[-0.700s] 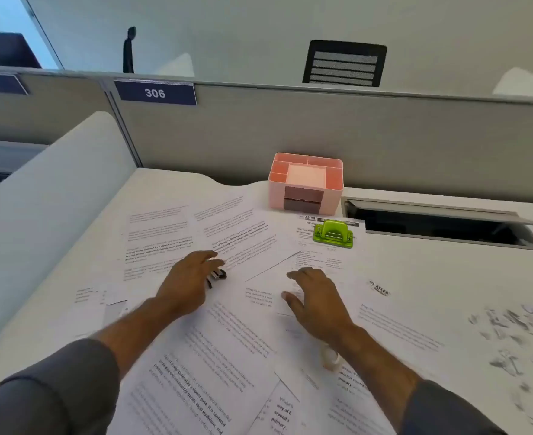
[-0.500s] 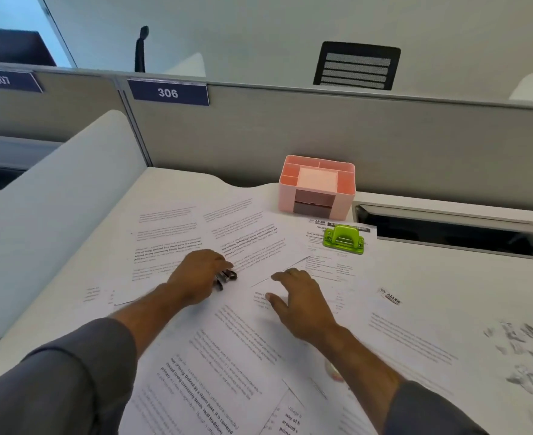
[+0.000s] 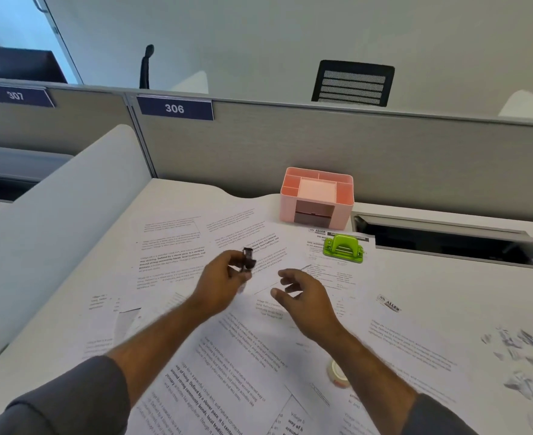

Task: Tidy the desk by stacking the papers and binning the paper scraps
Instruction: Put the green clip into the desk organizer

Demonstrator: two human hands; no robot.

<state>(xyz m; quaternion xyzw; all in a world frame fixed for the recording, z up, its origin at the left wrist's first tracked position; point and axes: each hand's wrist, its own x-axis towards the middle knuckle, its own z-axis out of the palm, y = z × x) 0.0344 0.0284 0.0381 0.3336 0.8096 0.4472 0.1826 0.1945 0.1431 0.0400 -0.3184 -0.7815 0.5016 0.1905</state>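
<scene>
Clearing clutter off the papers (image 3: 227, 365) before we stack them.

The printed sheets lie loose and overlapping across the desk (image 3: 447, 277); torn scraps (image 3: 516, 350) sit well apart at the right edge, unbinned. Our left hand (image 3: 221, 284) pinches a small black clip (image 3: 248, 257) above the sheets; our right hand (image 3: 306, 293) hovers beside it, fingers loosely spread, holding nothing. Next, we judge, the clip needs a home, perhaps the pink organizer (image 3: 317, 197). A green hole punch (image 3: 343, 248) weighs one sheet down.

White printed paper sheets (image 3: 227, 365) with black text cover the white desk (image 3: 447, 277), beside a lime-green plastic hole punch (image 3: 343, 248) and pink plastic organiser box (image 3: 317, 199).
</scene>
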